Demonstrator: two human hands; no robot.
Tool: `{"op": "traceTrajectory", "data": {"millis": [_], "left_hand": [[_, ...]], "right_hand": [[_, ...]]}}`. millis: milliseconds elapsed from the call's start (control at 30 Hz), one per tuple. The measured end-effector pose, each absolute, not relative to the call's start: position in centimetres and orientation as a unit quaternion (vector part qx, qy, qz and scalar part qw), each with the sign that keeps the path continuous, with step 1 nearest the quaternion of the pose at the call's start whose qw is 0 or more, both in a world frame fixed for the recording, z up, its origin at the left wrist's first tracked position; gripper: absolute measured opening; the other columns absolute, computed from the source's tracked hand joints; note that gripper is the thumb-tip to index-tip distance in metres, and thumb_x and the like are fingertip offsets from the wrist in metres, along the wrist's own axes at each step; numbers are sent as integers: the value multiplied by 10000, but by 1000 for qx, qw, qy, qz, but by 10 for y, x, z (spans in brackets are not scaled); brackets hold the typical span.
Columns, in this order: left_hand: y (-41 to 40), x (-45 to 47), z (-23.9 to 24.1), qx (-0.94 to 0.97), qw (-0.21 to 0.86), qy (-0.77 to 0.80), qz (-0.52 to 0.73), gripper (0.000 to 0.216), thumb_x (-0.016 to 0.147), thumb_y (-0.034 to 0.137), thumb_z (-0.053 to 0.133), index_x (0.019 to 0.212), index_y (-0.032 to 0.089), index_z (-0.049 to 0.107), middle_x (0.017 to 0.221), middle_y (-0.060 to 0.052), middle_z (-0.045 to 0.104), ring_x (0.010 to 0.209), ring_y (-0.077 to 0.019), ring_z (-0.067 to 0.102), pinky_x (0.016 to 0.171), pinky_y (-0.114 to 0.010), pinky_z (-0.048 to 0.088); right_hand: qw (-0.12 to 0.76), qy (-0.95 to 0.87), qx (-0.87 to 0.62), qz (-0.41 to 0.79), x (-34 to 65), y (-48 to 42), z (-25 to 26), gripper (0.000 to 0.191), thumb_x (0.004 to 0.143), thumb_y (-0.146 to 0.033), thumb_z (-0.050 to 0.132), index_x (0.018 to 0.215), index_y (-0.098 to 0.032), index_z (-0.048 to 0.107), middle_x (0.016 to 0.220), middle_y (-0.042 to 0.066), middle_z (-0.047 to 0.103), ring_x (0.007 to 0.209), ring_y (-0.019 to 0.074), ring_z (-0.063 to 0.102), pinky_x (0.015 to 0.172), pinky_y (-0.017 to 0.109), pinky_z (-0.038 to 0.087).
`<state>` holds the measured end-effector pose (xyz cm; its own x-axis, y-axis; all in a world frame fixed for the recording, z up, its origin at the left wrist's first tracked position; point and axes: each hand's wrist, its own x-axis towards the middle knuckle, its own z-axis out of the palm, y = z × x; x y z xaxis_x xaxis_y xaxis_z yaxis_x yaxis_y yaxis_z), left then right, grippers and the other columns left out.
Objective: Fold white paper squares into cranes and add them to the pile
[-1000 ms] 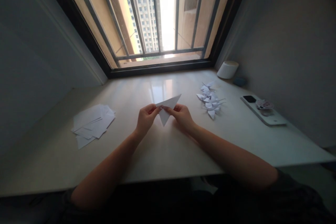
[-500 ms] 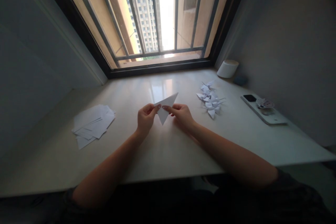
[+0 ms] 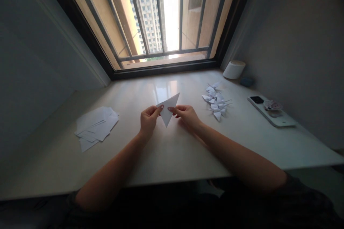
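A folded sheet of white paper [image 3: 167, 112], shaped like a triangle with one point downward, is held above the middle of the white tabletop [image 3: 172, 157]. My left hand [image 3: 149, 118] pinches its left side, thumb on the near face. On the right side, my right hand [image 3: 187, 115] grips it the same way, thumb in front and fingers behind. The fingers behind the paper are partly hidden. To the right lie several folded white paper cranes [image 3: 216, 102] in a cluster. A loose pile of white paper sheets [image 3: 95, 126] rests on the left.
A phone [image 3: 271, 111] with a round grip on its back lies at the right. Behind it, a white cylindrical object [image 3: 234, 70] stands in the corner beside a small dark item [image 3: 246, 81]. A barred window [image 3: 166, 65] rises behind the table.
My thumbs have moved slightly apart on the paper. The paper's upper right corner has shifted a little to the left. The other things lie as before.
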<state>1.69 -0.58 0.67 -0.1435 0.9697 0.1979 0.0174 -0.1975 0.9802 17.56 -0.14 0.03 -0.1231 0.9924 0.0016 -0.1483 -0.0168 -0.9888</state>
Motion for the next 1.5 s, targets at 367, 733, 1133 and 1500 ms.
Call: {"op": "traceTrajectory", "data": {"millis": [367, 733, 1133, 1500], "left_hand": [[-6, 16, 6, 510, 412, 490, 575, 270, 672, 411, 746, 594, 163, 672, 569, 7, 586, 567, -98, 491, 567, -228, 383], [-10, 18, 10, 524, 439, 489, 541, 303, 641, 427, 769, 565, 159, 649, 555, 11, 584, 547, -97, 486, 550, -229, 398], [-5, 15, 3, 499, 508, 456, 534, 235, 632, 372, 790, 729, 164, 740, 764, -48, 722, 686, -136, 621, 689, -265, 465], [-8, 15, 9, 519, 469, 481, 528, 264, 657, 423, 759, 676, 160, 746, 627, -34, 674, 589, -123, 547, 610, -258, 449]], "right_hand": [[513, -460, -450, 568, 179, -1, 3, 340, 571, -480, 781, 667, -160, 716, 598, 22, 630, 565, 119, 495, 584, 282, 361], [495, -506, -441, 552, 179, -3, -3, 355, 608, -512, 752, 689, -168, 714, 647, 27, 669, 573, 124, 507, 595, 282, 384], [495, -487, -425, 581, 179, -2, -6, 308, 587, -462, 781, 688, -175, 730, 698, 45, 709, 589, 132, 540, 609, 293, 404], [485, -499, -436, 571, 180, -5, 1, 322, 606, -471, 767, 726, -174, 738, 724, 53, 716, 611, 140, 543, 625, 297, 405]]}}
